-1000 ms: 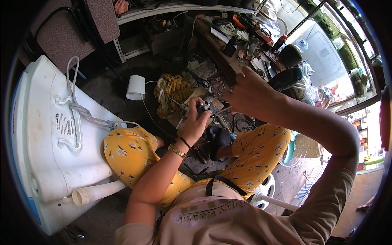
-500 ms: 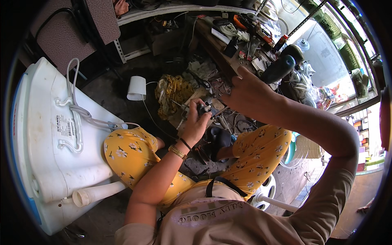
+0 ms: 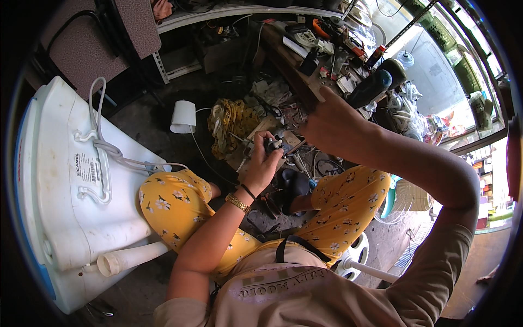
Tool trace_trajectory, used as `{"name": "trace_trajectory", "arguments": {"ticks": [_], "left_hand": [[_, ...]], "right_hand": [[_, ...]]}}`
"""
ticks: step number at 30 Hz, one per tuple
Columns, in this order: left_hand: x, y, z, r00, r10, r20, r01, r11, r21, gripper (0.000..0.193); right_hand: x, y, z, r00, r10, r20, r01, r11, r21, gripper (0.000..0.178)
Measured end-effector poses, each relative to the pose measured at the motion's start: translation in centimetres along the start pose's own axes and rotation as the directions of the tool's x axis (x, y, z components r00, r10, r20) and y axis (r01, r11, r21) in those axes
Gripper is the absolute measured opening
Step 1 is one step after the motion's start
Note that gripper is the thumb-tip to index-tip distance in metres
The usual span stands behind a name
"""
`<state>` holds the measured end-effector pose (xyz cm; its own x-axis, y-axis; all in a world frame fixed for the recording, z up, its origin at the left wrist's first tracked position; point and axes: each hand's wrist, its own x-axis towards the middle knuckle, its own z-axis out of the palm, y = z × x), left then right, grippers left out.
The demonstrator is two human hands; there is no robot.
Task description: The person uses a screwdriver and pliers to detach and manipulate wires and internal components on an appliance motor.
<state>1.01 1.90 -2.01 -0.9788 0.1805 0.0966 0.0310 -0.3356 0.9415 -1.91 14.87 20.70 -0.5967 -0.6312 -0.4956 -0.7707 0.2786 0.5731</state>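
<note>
My left hand, wearing a gold watch and a dark band at the wrist, is closed around a small dark part with a pale metallic piece on its face. The part's exact kind is too small to tell. To the right, my right hand hovers above the cluttered floor with its fingers curled and one knuckle or finger raised. Whatever it may hold is hidden behind the hand. Below both hands lie a small board and scattered tools and metal pieces. A yellow patterned cloth is bunched to their left.
On the left leans a large white plastic washing-machine body with a grey cord and a drain pipe. A white cup-shaped housing trails a wire. The wooden workbench holds tools and bottles. A black shoe stands between my knees.
My right hand has shifted slightly to the right. My left hand keeps its grip on the small dark part, nearly in the same place.
</note>
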Motion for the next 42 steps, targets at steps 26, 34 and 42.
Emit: {"name": "trace_trajectory", "arguments": {"ticks": [26, 34, 42], "left_hand": [[0.1, -0.6, -0.3, 0.997, 0.054, -0.053, -0.051, 0.997, 0.055, 0.031], [-0.2, 0.5, -0.1, 0.995, 0.075, 0.069, -0.084, 0.987, 0.139, 0.029], [0.1, 0.2, 0.1, 0.993, 0.063, 0.105, -0.069, 0.996, 0.056, 0.031]], "right_hand": [[0.1, -1.1, 0.2, 0.998, -0.056, 0.011, 0.054, 0.989, 0.136, 0.012], [-0.6, -0.4, 1.3, 0.995, 0.019, 0.101, -0.059, 0.914, 0.401, 0.008], [-2.2, 1.9, 0.7, 0.961, 0.239, -0.137, -0.205, 0.952, 0.228, 0.004]]}}
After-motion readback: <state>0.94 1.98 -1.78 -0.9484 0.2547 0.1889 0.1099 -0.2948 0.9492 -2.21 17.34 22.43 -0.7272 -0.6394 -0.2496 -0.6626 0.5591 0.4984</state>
